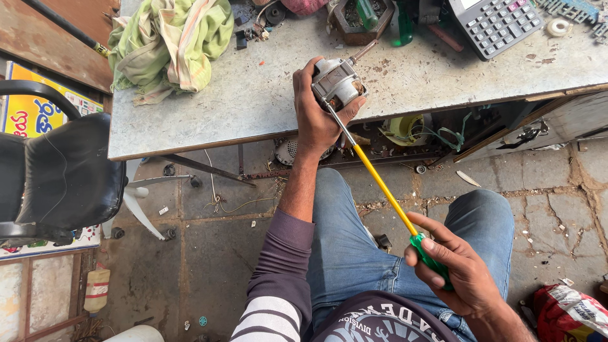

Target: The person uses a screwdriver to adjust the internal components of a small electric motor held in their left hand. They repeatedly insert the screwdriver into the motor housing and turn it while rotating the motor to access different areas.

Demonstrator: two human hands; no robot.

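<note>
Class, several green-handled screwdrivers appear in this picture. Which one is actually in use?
The long yellow-shafted screwdriver: the right hand grips its green handle, its tip against the small motor held by the left hand. The other green-handled ones lie untouched on the table.

Bare grey metal desk [215, 107] lies open left of the small electric motor [337, 82]; crumpled green cloth [171, 41] and grey calculator [495, 22] crowd the far edge.

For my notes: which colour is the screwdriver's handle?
Green handle, yellow shaft; head view.

A grey metal workbench [253, 101] carries a green cloth [171, 41] and a calculator [497, 22].
</note>
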